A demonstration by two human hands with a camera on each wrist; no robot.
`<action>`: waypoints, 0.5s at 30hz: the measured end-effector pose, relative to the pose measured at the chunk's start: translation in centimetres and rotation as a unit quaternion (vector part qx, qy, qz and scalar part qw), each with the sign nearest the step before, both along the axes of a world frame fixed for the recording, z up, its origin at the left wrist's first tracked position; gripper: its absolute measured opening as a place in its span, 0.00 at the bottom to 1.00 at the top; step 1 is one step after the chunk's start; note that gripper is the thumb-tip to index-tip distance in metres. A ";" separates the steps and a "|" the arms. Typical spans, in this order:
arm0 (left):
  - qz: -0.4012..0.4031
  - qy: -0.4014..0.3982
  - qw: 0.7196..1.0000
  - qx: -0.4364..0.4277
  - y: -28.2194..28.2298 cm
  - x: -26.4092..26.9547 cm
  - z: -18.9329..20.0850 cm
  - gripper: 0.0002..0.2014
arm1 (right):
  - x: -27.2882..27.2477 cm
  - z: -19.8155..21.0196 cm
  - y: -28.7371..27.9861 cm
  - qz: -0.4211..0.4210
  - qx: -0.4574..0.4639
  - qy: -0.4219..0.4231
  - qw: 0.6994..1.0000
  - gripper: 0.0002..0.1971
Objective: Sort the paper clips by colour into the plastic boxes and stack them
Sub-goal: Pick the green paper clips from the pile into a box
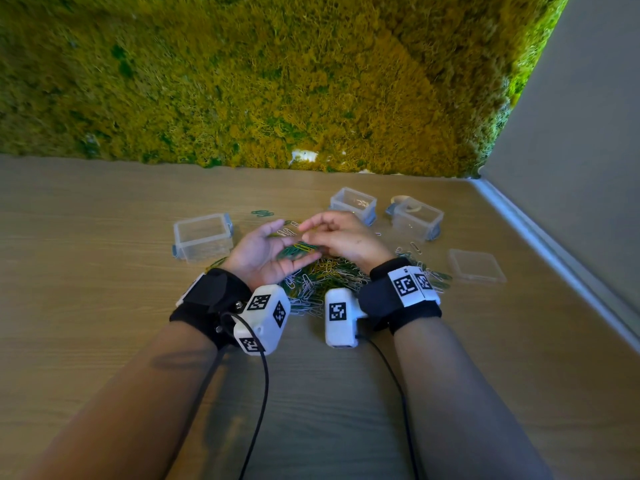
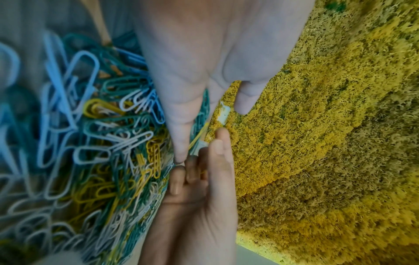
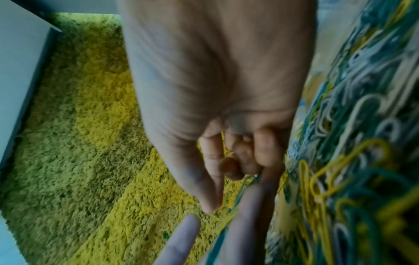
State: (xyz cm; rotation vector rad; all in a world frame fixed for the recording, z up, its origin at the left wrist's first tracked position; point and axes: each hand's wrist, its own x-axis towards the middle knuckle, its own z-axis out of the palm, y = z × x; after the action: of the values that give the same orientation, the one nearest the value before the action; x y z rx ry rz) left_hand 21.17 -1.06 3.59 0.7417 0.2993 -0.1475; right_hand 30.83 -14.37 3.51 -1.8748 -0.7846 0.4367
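Now | we cup green clips [image 1: 297, 251] in our flat, palm-up left hand [image 1: 266, 252] above the pile [image 1: 322, 282] | right hand [image 1: 341, 239] pinches a yellow clip [image 1: 304, 247] there | risk: tilting spills green clips back; tangles drag wrong colours.

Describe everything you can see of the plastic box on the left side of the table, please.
The left plastic box is a small rectangular tub of clear plastic with blue-grey latches at its ends. It stands upright on the wooden table, open, with no lid on it, and looks empty. It sits just left of the left hand, which does not touch it. A few green paper clips lie at its near right corner.
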 end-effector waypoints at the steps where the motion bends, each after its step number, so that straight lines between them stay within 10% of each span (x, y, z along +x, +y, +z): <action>1: 0.004 0.002 1.000 -0.002 0.0 0.2 -0.1 0.24 | -0.1 -0.1 0.2 0.013 -0.025 -0.032 0.999 0.06; 15: 0.061 0.033 0.994 -0.088 1.6 1.4 -1.3 0.16 | 0.4 0.0 -0.4 -0.124 0.099 0.066 0.985 0.06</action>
State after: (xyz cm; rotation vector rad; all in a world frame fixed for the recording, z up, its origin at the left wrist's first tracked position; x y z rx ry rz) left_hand 22.57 0.51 2.26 0.5431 0.3889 -0.0819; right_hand 31.27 -14.73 3.49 -1.7114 -0.4795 0.3112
